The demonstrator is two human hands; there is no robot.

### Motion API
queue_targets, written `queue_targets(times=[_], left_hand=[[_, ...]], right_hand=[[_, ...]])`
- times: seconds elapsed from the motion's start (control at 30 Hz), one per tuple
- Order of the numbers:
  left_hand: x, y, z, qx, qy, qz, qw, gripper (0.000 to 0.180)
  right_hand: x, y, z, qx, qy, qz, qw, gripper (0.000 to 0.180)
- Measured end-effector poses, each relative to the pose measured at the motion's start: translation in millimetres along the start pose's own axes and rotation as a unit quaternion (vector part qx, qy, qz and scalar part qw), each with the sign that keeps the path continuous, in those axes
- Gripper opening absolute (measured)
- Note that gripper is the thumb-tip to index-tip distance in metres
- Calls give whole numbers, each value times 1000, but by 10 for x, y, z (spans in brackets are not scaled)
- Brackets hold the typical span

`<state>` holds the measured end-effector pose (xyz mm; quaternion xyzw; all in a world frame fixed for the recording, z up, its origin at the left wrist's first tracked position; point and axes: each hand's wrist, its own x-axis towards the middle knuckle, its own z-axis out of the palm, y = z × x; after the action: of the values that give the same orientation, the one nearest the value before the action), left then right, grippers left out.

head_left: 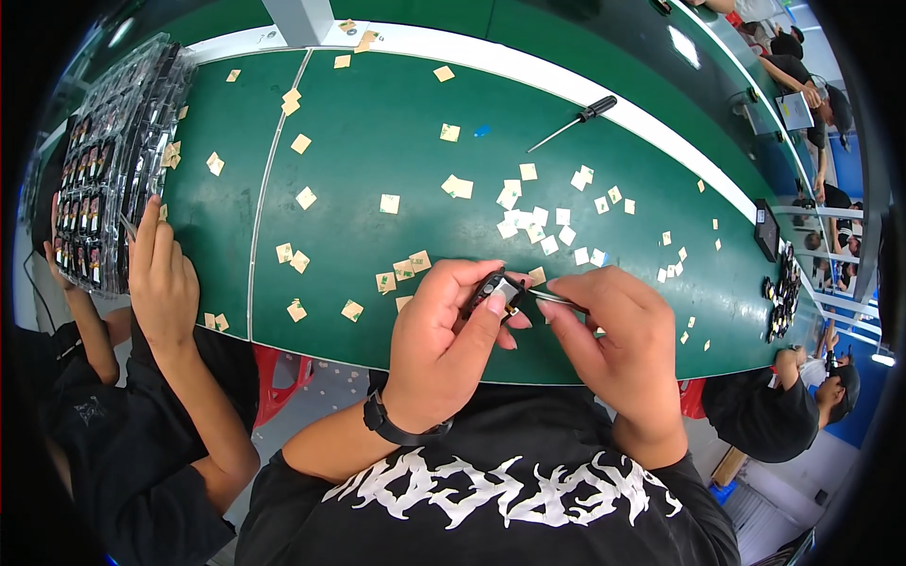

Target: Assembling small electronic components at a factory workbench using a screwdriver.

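A long green work surface (377, 170) fills the view, bending with the lens, with a white strip (528, 66) along its far edge and a thin seam running from far edge to near edge left of the middle. Beyond the white strip runs a second green bench, and at the far right more people sit along the line by blue fixtures.

At the far left corner stands a stack of clear trays (109, 160) holding rows of small dark parts. A neighbouring person's hand (160, 278) rests at the near left edge, fingers up against that stack; their dark sleeve lies below it. Another seated person in dark clothes (774, 410) is at the near right corner.

Small tan and white paper squares (538, 222) are scattered over most of the surface, thickest just right of the middle. A black-handled screwdriver (576, 123) lies near the far edge, right of centre. A pile of small black parts (781, 292) sits by the right edge, with a small dark upright device just beyond it.

At the near edge, in the middle, the left hand (444, 344), a black watch on its wrist, grips a small black part (491, 291) between thumb and fingers. The right hand (613, 344) pinches metal tweezers (552, 297), their tip meeting the part.
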<state>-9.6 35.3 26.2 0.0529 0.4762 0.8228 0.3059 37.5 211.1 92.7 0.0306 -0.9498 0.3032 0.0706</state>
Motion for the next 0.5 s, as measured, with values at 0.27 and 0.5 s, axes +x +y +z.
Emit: queue_targets(times=[0.27, 0.5], left_hand=[[1, -1, -8, 44, -10, 12, 999, 31], [-8, -29, -51, 104, -40, 31, 993, 41]], right_hand=[[6, 132, 133, 77, -1, -35, 996, 39], [65, 150, 48, -22, -43, -105, 993, 42]])
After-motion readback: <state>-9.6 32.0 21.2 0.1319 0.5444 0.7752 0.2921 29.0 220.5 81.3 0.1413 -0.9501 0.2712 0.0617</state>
